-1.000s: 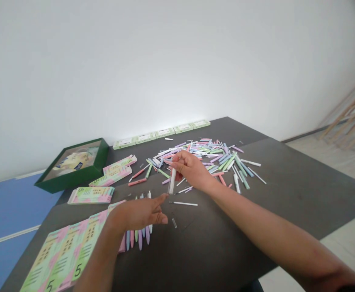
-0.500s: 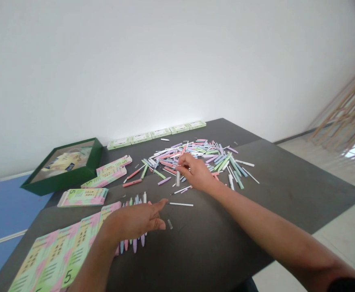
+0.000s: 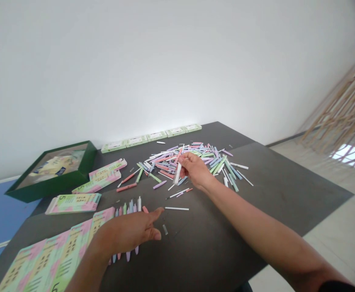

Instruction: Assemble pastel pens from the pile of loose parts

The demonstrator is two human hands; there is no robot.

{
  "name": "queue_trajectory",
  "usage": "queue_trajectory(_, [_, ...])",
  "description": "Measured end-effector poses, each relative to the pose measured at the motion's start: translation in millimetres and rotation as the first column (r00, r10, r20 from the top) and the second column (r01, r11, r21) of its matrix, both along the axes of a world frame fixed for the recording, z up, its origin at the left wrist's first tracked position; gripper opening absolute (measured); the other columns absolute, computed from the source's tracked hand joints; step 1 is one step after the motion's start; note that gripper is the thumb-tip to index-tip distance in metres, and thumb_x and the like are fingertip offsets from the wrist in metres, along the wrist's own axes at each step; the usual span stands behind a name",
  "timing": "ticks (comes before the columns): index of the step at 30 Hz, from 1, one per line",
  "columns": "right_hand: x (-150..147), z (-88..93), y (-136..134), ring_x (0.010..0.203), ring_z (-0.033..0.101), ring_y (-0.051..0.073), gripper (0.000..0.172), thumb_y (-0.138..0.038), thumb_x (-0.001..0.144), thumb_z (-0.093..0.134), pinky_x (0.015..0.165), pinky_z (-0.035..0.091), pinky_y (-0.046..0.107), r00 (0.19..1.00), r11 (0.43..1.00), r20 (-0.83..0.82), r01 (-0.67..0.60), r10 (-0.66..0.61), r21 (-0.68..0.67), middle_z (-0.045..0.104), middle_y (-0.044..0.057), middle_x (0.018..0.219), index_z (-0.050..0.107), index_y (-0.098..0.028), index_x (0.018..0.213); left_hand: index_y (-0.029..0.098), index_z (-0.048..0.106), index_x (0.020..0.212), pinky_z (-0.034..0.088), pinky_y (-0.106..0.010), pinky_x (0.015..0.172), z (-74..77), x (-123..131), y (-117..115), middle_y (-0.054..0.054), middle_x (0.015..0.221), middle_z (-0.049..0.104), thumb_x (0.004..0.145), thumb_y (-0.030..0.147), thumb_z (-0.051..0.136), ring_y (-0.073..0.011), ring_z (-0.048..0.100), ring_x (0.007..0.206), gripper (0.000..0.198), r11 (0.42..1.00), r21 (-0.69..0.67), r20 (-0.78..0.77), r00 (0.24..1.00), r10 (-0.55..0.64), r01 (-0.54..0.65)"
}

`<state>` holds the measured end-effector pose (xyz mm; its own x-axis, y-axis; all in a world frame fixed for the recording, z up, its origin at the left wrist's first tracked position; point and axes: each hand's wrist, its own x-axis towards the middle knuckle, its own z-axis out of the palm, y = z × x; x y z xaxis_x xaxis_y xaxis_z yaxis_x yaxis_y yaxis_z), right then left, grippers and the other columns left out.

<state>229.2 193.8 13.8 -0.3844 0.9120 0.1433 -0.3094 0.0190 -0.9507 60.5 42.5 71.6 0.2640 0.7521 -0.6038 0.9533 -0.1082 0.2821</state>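
Observation:
My right hand [image 3: 194, 168] is closed in a pinch on a white pen barrel [image 3: 177, 174], tilted at the near edge of a loose pile of pastel pen parts [image 3: 162, 166]. My left hand [image 3: 131, 231] is open, thumb and index finger apart, over a row of pastel pens [image 3: 128, 209]. It covers the middles of those pens; their ends show above and below. A pink end [image 3: 145, 209] shows behind its fingers. Just off the left index fingertip lies a thin white refill [image 3: 177, 209]. A small clear piece [image 3: 165, 229] lies beside the left thumb.
Several flat printed pen cartons [image 3: 52, 259] lie at the near left, with more cartons [image 3: 74, 202] behind. A green box [image 3: 82, 172] holding plastic packets stands at the far left. Several light green boxes [image 3: 155, 136] line the wall. The dark table [image 3: 287, 182] ends at the right.
The white pen barrel is now lifted and tilted in my right hand, where it hung more upright before. My left hand stays over the pen row. The whole view has shifted slightly.

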Motion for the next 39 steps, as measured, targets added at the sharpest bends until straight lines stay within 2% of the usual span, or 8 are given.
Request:
queue_trajectory(8, [1,-6.2,1,0.036,0.050,0.006,0.023,-0.034,0.074,0.065,0.037,0.042,0.016,0.977,0.954,-0.178,-0.159,0.116,-0.254,0.059,-0.003,0.049,0.050,-0.017,0.073,0.017,0.035,0.141,0.046,-0.038,0.079,-4.9,-1,-2,-0.013,0.114,0.065,0.084,0.046,0.040,-0.0301,0.062,0.098,0.064,1.000,0.018,0.007,1.000,0.009,-0.009])
queue_trajectory(18, [-1,-16.0,4,0.039,0.051,0.007,0.022,-0.032,0.078,0.062,0.040,0.043,0.017,0.979,0.937,-0.169,-0.165,0.116,-0.309,0.055,-0.005,0.049,0.048,-0.017,0.071,0.018,0.037,0.140,0.046,-0.039,0.082,-8.3,-1,-2,-0.013,0.115,0.064,0.084,0.041,0.041,-0.0302,0.061,0.101,0.060,1.000,0.003,-0.017,1.000,0.003,-0.003])
queue_trajectory(23, [9,1.9,-13,0.045,0.052,0.011,0.015,-0.035,0.083,0.054,0.047,0.041,0.022,0.977,0.972,0.167,0.097,-0.135,0.215,0.055,-0.006,0.052,0.048,-0.021,0.082,0.021,0.042,0.137,0.047,-0.037,0.077,-10.0,-2,-3,-0.012,0.110,0.067,0.085,0.038,0.039,-0.0297,0.063,0.096,0.055,1.000,0.016,-0.007,1.000,-0.013,0.014])
queue_trajectory(27, [27,17.5,-34,0.078,0.061,0.017,0.013,-0.034,0.084,0.055,0.072,0.044,0.030,0.866,0.657,0.348,-0.031,-0.359,0.753,0.066,0.004,0.083,0.056,-0.022,0.092,0.024,0.043,0.136,0.047,-0.035,0.074,-12.9,-4,-6,-0.010,0.107,0.068,0.084,0.034,0.040,-0.0282,0.064,0.093,0.053,0.999,0.036,0.006,1.000,-0.031,0.030])
queue_trajectory(30, [33,18.9,-44,0.085,0.060,0.019,0.013,-0.032,0.087,0.051,0.078,0.044,0.033,0.853,0.485,0.348,-0.132,-0.389,0.865,0.067,0.006,0.090,0.057,-0.023,0.094,0.024,0.045,0.135,0.047,-0.036,0.075,-13.7,-2,-7,-0.010,0.107,0.068,0.083,0.033,0.041,-0.0293,0.063,0.095,0.052,0.998,0.051,-0.005,1.000,-0.027,0.027])
queue_trajectory(33, [34,16.4,-51,0.085,0.061,0.020,0.014,-0.030,0.087,0.052,0.077,0.045,0.033,0.879,0.401,0.301,-0.141,-0.370,0.905,0.068,0.007,0.089,0.057,-0.023,0.099,0.025,0.044,0.135,0.047,-0.038,0.077,-12.3,0,-9,-0.010,0.111,0.066,0.083,0.031,0.041,-0.0305,0.062,0.098,0.052,0.998,0.043,-0.021,0.999,-0.035,0.036])
queue_trajectory(36, [33,12.9,-60,0.085,0.061,0.019,0.017,-0.029,0.087,0.053,0.077,0.045,0.032,0.902,0.405,0.304,-0.165,-0.307,0.899,0.068,0.007,0.091,0.056,-0.023,0.103,0.026,0.044,0.135,0.046,-0.040,0.077,-10.7,-1,-10,-0.010,0.112,0.066,0.085,0.032,0.039,-0.0314,0.061,0.099,0.051,0.998,0.051,-0.023,0.999,-0.036,0.037])
queue_trajectory(39, [31,5.0,-75,0.083,0.061,0.018,0.016,-0.030,0.088,0.051,0.076,0.045,0.030,0.896,0.507,0.370,-0.205,-0.248,0.837,0.068,0.006,0.092,0.057,-0.023,0.102,0.025,0.046,0.132,0.046,-0.037,0.073,-10.2,-3,-9,-0.010,0.106,0.068,0.086,0.036,0.038,-0.0298,0.063,0.094,0.048,0.997,0.072,-0.007,1.000,-0.011,0.012])
